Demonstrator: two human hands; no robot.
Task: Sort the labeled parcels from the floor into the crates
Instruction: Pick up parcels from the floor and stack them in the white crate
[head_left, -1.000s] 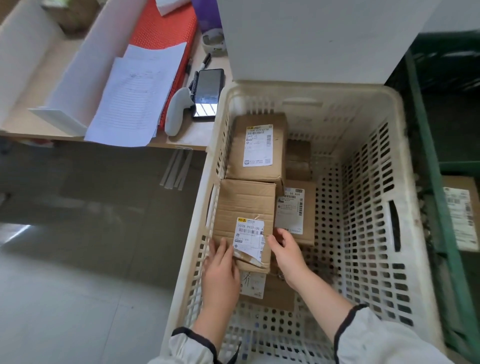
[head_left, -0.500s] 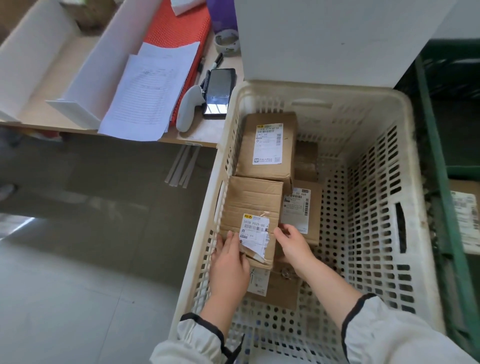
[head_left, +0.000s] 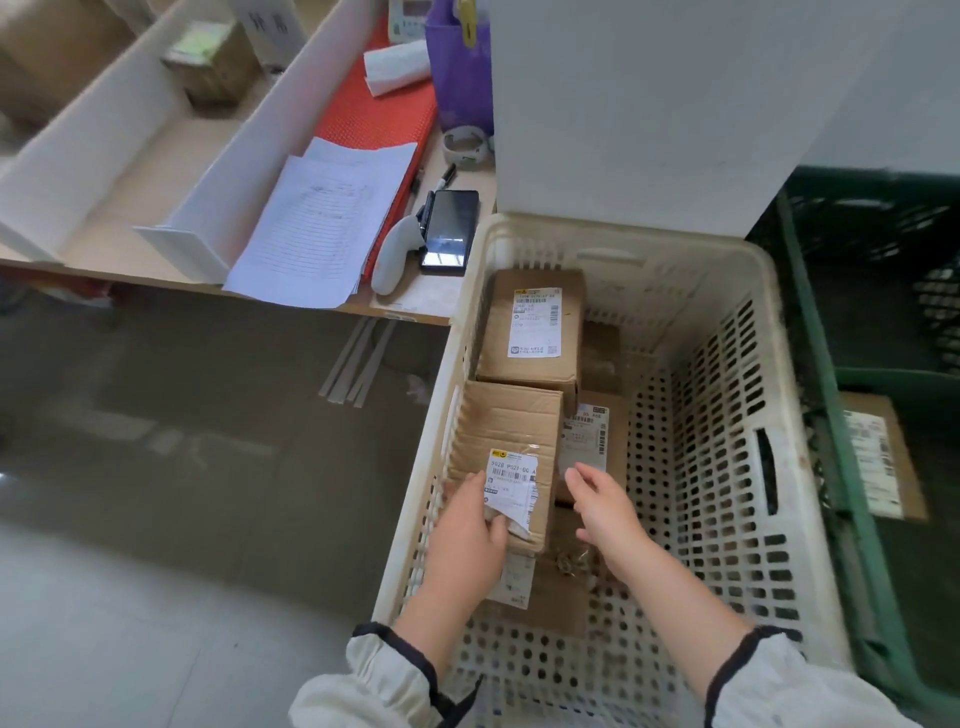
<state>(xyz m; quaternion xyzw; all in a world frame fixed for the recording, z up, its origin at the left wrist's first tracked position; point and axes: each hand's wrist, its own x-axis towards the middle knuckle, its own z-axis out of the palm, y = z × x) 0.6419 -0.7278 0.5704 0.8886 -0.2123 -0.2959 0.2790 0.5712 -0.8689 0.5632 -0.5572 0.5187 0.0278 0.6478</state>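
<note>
A white perforated crate (head_left: 628, 244) holds several labeled cardboard parcels. The nearest parcel (head_left: 506, 426) lies along the crate's left wall, and its white label (head_left: 511, 480) is peeling at the lower edge. My left hand (head_left: 465, 530) rests on this parcel's near end, with fingers and thumb laid over the loose label. My right hand (head_left: 597, 501) hovers just right of the parcel with relaxed fingers and holds nothing. A second parcel (head_left: 535, 327) lies behind it. A lower one (head_left: 589, 436) sits to the right.
A green crate (head_left: 826, 374) stands right of the white one, with a labeled parcel (head_left: 878, 457) inside. On the desk at the left lie papers (head_left: 322, 228), a handheld scanner (head_left: 395, 249) and a phone (head_left: 449, 231). A white panel (head_left: 649, 104) rises behind the crate. The floor (head_left: 182, 467) lies at the left.
My right hand has come off the near parcel's right side and drawn back a little. My left hand has slid onto the peeling label. The parcel stays in the crate.
</note>
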